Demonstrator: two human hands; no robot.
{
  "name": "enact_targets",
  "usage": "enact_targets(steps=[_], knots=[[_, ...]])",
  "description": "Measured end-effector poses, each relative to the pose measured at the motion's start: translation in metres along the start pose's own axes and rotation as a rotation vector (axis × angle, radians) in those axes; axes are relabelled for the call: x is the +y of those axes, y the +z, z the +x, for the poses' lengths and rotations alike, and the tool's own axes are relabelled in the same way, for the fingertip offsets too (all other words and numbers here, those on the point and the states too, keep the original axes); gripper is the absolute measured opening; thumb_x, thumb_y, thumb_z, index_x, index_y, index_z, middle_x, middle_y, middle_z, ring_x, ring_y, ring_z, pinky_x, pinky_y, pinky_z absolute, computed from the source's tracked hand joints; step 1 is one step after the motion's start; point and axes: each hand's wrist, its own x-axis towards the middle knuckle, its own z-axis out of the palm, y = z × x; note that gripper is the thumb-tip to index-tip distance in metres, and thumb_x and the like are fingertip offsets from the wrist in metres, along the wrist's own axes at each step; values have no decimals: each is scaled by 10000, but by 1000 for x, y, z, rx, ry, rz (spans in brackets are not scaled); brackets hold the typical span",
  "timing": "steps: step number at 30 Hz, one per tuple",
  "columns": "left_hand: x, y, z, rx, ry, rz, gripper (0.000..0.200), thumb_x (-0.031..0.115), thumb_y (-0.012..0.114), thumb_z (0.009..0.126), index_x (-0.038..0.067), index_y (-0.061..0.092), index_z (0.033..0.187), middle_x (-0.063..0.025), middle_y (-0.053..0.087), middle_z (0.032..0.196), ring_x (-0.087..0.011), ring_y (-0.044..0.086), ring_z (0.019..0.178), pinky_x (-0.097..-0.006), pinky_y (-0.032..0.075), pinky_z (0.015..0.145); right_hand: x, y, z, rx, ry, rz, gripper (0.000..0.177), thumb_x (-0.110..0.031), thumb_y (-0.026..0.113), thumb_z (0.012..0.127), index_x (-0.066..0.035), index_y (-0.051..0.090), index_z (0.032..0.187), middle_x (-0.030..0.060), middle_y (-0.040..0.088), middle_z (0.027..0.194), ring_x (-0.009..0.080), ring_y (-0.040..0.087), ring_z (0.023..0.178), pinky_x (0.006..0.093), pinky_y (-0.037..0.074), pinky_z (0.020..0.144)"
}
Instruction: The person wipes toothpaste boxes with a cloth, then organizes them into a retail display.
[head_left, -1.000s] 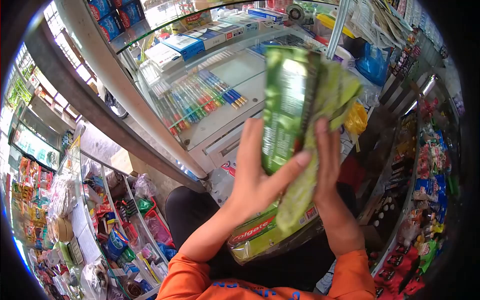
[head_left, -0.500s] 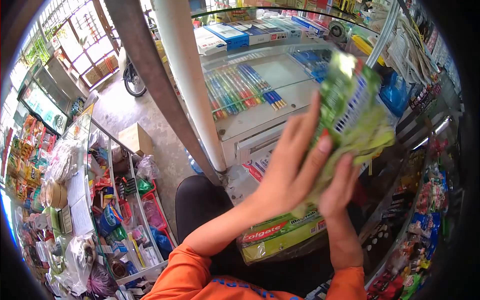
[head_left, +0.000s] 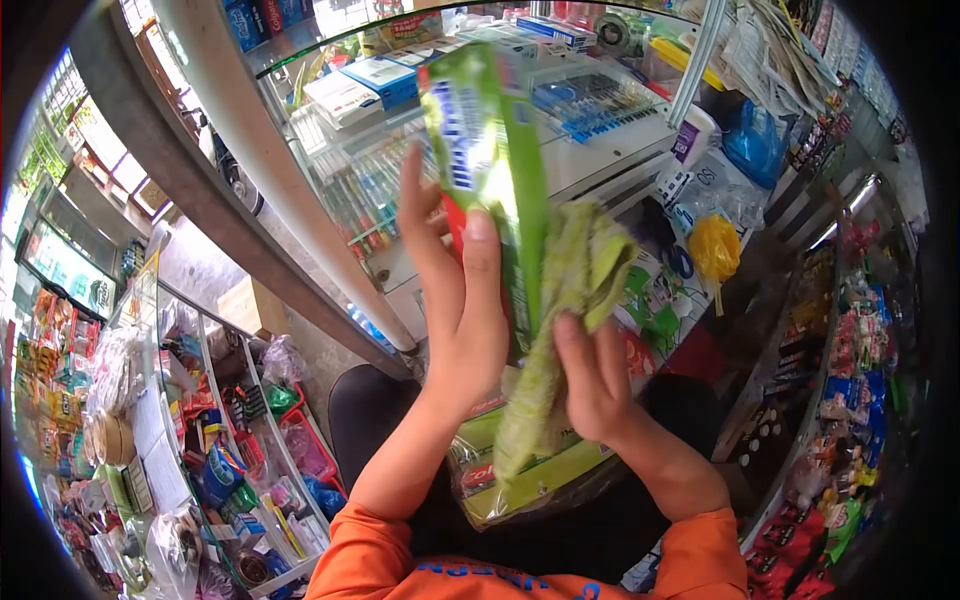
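My left hand (head_left: 455, 320) is wrapped round a shiny green packet (head_left: 512, 170) with a pale label, holding it upright and tilted before me. A blur hides most of the print. In my right hand (head_left: 598, 385) is a crumpled green cloth (head_left: 548, 370), pinched between thumb and fingers beside the packet's lower edge. The cloth's tail hangs down over a yellow-green Colgate carton (head_left: 500, 502) in clear plastic wrap, which rests by my lap below both hands.
A glass display case (head_left: 590, 165) with pens stands ahead, behind a metal post (head_left: 190, 170). A yellow plastic bag (head_left: 714, 248) and a blue bag (head_left: 754, 145) lie to the right. Stocked glass shelves (head_left: 215, 430) are at left; packaged goods (head_left: 855, 400) line the right.
The packet has moved left and turned, and only my left hand holds it now. My right hand has drawn the cloth off its face. My view has swung to the right.
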Motion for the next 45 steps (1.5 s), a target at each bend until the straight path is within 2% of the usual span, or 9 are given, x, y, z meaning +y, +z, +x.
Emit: enact_targets(steps=[8, 10, 14, 17, 21, 29, 35, 38, 45], knots=[[-2, -1, -8, -504, 22, -3, 730, 202, 606, 1037, -23, 252, 1634, -151, 532, 1367, -213, 521, 1206, -318, 407, 1034, -5, -14, 15, 365, 7, 210, 487, -172, 519, 1098, 84, 413, 1499, 273, 464, 1507, 391, 521, 1353, 463, 400, 1137], [13, 1, -11, -609, 7, -1, 722, 226, 597, 1043, -26, 263, 1632, -138, 560, 1258, -204, 538, 1089, -310, 437, 957, 9, -58, 19, 468, -739, -1049, 557, -268, 479, 1113, 53, 361, 1552, 212, 422, 1581, 328, 508, 1398, 447, 444, 1131], [7, 13, -22, -835, -116, -176, 668, 260, 501, 1095, -41, 235, 1628, -250, 497, 1394, -334, 531, 1276, -379, 388, 1102, -5, -83, 11, 396, -566, -1584, 558, -313, 533, 1093, 30, 422, 1520, 206, 483, 1539, 338, 568, 1341, 476, 506, 1071], [-7, 20, -26, -621, -303, -451, 619, 331, 364, 1145, -31, 240, 1632, -201, 368, 1624, -282, 385, 1471, -373, 249, 1229, -33, -27, 34, 584, 61, 427, 479, -274, 577, 1070, 56, 518, 1412, 269, 525, 1464, 440, 552, 1321, 485, 440, 1114], [-5, -1, -5, -148, -711, -683, 552, 420, 390, 1131, 21, 468, 1504, -136, 639, 1366, -207, 650, 1191, -363, 532, 1013, -9, -41, 35, 153, -469, -669, 398, -53, 640, 969, -12, 595, 1362, 268, 527, 1473, 462, 599, 1265, 456, 507, 1031], [-6, -17, 8, -162, -596, -1001, 566, 382, 334, 1123, -19, 431, 1511, -251, 542, 1473, -274, 662, 967, -400, 565, 846, 10, -68, 35, -119, -99, -1102, 440, -187, 702, 945, -80, 599, 1359, 204, 548, 1455, 395, 597, 1265, 459, 510, 1010], [-18, -30, 9, -428, -913, -801, 539, 421, 407, 1111, 22, 494, 1463, -224, 599, 1394, -303, 716, 960, -385, 599, 725, -39, -66, 54, 219, -16, -159, 685, -345, 644, 1025, -71, 358, 1583, 160, 534, 1472, 247, 616, 1232, 356, 489, 1013], [-14, -37, 4, -665, -765, -595, 632, 469, 473, 1093, 16, 448, 1534, -171, 569, 1454, -258, 600, 1227, -363, 485, 1021, -70, -85, 72, 89, -6, 76, 781, -517, 511, 1053, -56, 252, 1628, 150, 582, 1385, 184, 602, 1202, 320, 465, 1031], [-14, -28, 4, -943, -720, -964, 754, 579, 366, 1094, 86, 260, 1654, -146, 349, 1656, -301, 358, 1505, -439, 311, 1225, -130, -129, 80, -390, 164, -271, 649, -373, 777, 860, 11, 587, 1347, 81, 637, 1232, 137, 602, 1124, 277, 455, 1016]])
